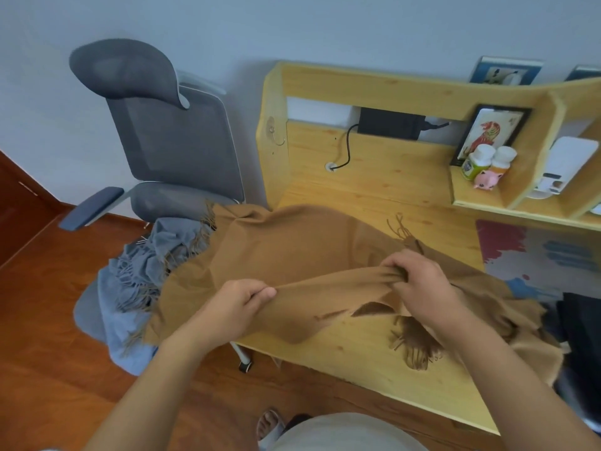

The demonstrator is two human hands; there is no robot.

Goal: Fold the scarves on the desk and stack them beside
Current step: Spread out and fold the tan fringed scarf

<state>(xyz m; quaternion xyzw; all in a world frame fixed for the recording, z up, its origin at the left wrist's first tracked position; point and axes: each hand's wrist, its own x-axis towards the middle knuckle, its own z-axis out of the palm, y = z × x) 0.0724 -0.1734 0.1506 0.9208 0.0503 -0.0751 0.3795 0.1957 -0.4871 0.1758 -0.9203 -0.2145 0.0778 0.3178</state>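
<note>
Wooden tabletop (367, 349); left hand (234, 307) and right hand (419, 281) both pinching soft, limp brown scarf (286, 252) along its edge.

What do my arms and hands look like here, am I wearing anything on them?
Both forearms are bare up to the frame's edge: no sleeve shows. The left hand and the right hand wear no gloves, and no ring, watch or bracelet shows on them or on the wrists.
</note>
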